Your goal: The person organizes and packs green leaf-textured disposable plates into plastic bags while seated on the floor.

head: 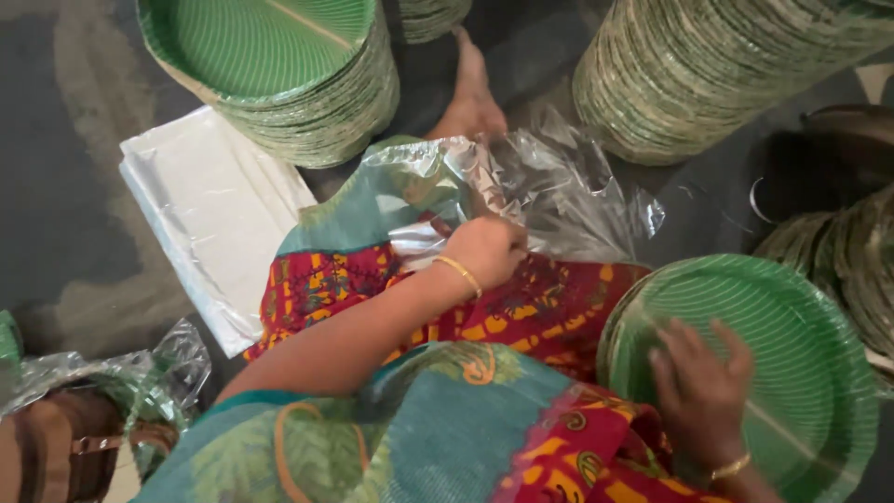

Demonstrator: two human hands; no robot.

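My left hand (486, 250) is closed on the edge of a clear plastic bag (540, 191) that lies crumpled over my lap. My right hand (700, 389) rests with fingers spread on top of a small stack of green paper plates (792, 317) at my right side. A gold bangle sits on each wrist. My bare foot (470, 93) sticks out beyond the bag.
A tall stack of green plates (279, 65) stands at the upper left, another big tilted stack (708, 65) at the upper right, more plates (852, 251) at the right edge. A pile of flat clear bags (209, 210) lies on the left. A bagged bundle (93, 391) is lower left.
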